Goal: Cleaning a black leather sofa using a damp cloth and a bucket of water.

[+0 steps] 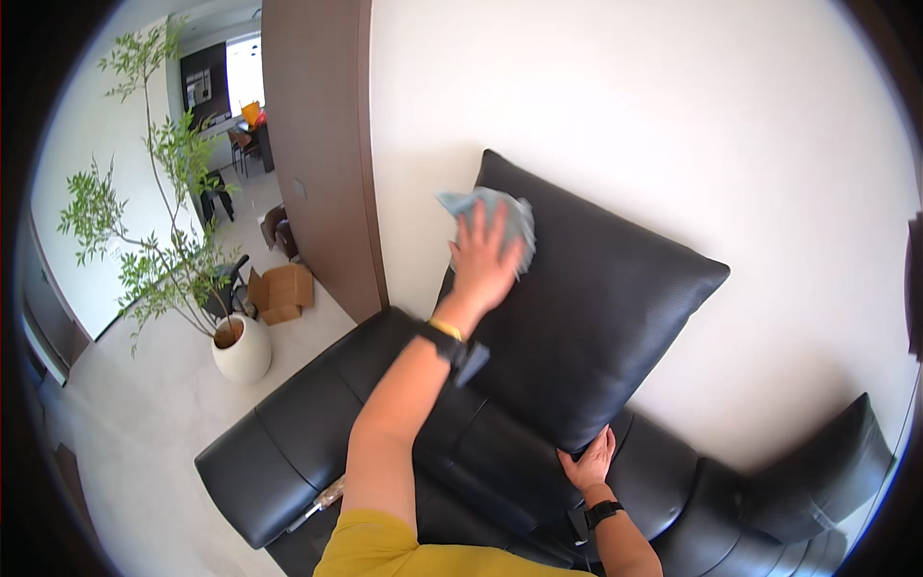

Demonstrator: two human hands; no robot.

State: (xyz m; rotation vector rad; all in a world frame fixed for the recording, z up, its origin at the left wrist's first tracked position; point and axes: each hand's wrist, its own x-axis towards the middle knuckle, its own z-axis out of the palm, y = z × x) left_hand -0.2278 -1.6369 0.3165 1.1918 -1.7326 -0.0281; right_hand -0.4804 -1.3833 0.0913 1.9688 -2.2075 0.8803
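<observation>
A black leather cushion (577, 310) stands tilted on the black leather sofa (317, 404), close to the white wall. My left hand (487, 252) presses a light blue-grey cloth (515, 209) against the cushion's upper left side, fingers spread over the fabric. Hand and cloth look slightly blurred. At the cushion's lower corner, my right hand (591, 461) grips the leather, with part of its fingers hidden behind the edge. Both wrists wear black bands, and a small dark device sits on the left one.
Another black cushion (815, 476) leans at the sofa's right. A long-handled tool (317, 505) lies by the left armrest. On the floor at left stand a white planter (244, 353) with a leafy tree and an open cardboard box (283, 292). A brown panel (321, 144) borders the wall.
</observation>
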